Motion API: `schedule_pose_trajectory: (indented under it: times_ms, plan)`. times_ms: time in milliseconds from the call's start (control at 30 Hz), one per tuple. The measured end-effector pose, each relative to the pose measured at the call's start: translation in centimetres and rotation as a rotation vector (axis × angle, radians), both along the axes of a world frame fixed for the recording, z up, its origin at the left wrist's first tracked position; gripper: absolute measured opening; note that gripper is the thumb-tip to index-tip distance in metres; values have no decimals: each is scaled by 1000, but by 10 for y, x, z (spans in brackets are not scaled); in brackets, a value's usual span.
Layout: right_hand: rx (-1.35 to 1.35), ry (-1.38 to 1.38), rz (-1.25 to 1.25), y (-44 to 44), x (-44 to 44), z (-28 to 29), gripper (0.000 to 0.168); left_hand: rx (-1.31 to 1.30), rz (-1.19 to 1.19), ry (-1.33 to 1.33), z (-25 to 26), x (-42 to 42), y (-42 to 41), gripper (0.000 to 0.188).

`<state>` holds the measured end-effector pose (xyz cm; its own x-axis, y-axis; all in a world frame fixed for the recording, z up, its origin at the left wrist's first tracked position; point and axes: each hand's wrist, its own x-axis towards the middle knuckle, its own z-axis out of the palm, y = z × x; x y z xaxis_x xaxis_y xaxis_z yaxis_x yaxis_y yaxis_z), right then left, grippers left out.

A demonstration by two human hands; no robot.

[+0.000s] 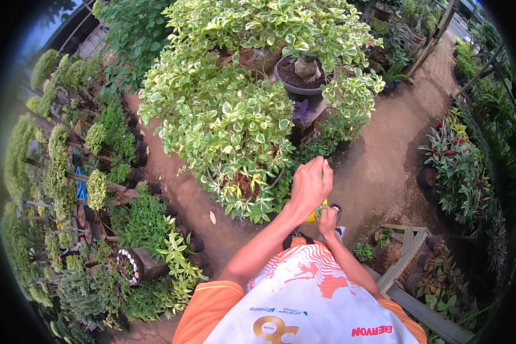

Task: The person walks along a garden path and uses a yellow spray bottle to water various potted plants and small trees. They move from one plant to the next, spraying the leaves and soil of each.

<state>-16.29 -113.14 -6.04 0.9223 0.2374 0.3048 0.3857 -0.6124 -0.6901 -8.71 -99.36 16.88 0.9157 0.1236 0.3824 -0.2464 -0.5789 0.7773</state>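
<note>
My left hand (pixel 311 185) is closed around a thin green item (pixel 322 174), of which only a sliver shows beside the thumb. Just below and to the right, my right hand (pixel 327 221) pinches a green strip (pixel 319 210). Whether both green bits belong to one piece cannot be told. A yellow object (pixel 310 216) shows partly behind both hands, its kind hidden. Both hands are in front of my waist. Beyond them stands a large variegated shrub (pixel 241 116) with cream-edged leaves, and yellow-green foliage (pixel 245 185) grows low at its near side.
A dark round pot (pixel 301 91) holds soil and a thick trunk. Dirt paths (pixel 378 146) run along both sides. Clipped potted trees (pixel 58 172) crowd the left. A wooden frame with mesh (pixel 402 262) is near my right side, with red-tinged plants (pixel 453 159) beyond.
</note>
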Motion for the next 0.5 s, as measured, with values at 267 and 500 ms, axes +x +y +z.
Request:
schedule_pose_trajectory:
  times_ms: [267,500]
  plan:
    - [86,-313,155,-52,97,55,17,31,181,85,-46,49,-72,19]
    - [406,283,112,-78,130,61,29,2,295,-72,18,79,-93,19]
